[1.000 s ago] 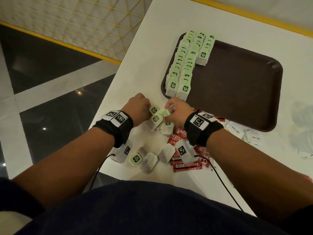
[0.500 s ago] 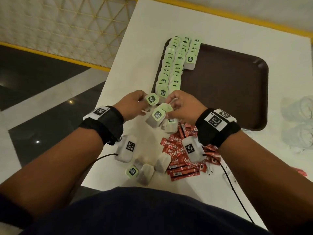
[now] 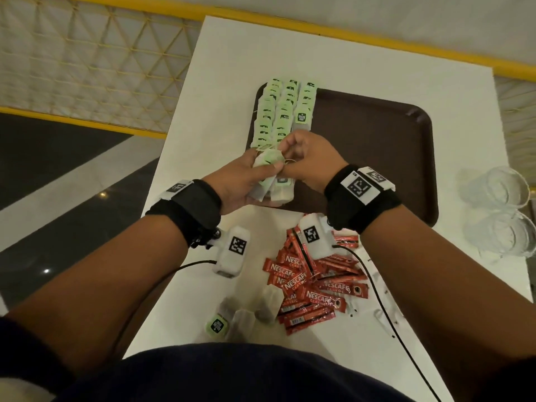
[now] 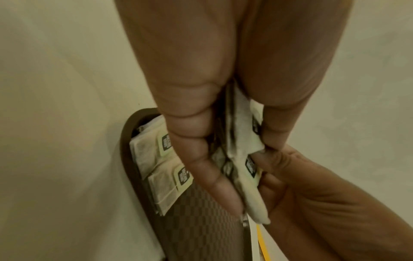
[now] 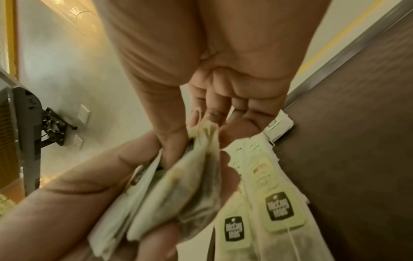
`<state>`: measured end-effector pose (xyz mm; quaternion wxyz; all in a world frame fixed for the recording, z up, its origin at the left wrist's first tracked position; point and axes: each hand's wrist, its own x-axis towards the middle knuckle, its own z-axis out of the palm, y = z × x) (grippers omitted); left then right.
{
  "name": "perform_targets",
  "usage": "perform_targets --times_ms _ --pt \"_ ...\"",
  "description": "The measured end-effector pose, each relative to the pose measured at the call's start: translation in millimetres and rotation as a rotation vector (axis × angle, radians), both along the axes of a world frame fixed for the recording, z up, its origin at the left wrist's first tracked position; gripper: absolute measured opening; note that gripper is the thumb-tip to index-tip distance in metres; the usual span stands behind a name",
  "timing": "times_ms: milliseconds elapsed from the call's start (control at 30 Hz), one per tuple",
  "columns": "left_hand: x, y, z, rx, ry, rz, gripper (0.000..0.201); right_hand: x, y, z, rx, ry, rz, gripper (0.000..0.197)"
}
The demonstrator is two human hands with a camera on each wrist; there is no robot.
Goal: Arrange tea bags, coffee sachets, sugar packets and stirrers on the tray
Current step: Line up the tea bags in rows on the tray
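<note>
On the white rectangular table [image 3: 220,82], a dark brown plastic tray [image 3: 374,158] with rounded corners is set towards the far side; a fine chequered texture is seen on its floor in the left wrist view. Three rows of tea bags with pale green tags [image 3: 282,111] are laid overlapping along the tray's left edge, the third row shorter than the others. Black panels are printed on the tags; in the right wrist view the lettering is blurred, and only "teas" on the lower line is made out with any confidence.

Near the table's front edge, a loose heap of red coffee sachets [image 3: 314,288] is spread, each marked "NESCAFE CLASSIC" in white. Just left of the heap, a few loose tea bags [image 3: 240,314] are left lying, one with its green tag face up. Two clear drinking glasses [image 3: 504,210] are stood at the table's right edge, well apart from the tray.

Above the tray's near left corner, a small bundle of paper tea bags [image 3: 271,181] is gripped by the left hand [image 3: 235,184], the thumb pressed over the top and the fingers curled beneath. The upper end of the bundle is pinched by the right hand [image 3: 307,161] between thumb and fingertips. Black wristbands with white coded markers are worn on both wrists.
</note>
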<state>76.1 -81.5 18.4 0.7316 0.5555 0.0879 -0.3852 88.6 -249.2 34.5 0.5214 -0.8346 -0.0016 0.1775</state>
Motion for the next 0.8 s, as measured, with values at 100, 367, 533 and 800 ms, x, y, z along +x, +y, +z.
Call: perform_targets --times_ms 100,367,533,800 --pt "12 -3 -2 0.020 -0.035 0.017 0.046 7 -10 -4 0.019 -0.021 -0.068 0.032" --pt "43 -17 -21 0.025 -0.065 0.129 0.048 12 -31 -26 0.088 0.161 -0.224 0.035" --pt "53 -24 -31 0.021 -0.086 0.162 0.052 17 -32 -39 0.188 0.207 -0.336 0.017" --pt "66 -26 -35 0.010 -0.132 0.149 0.058 33 -35 -46 0.288 0.169 -0.344 0.014"
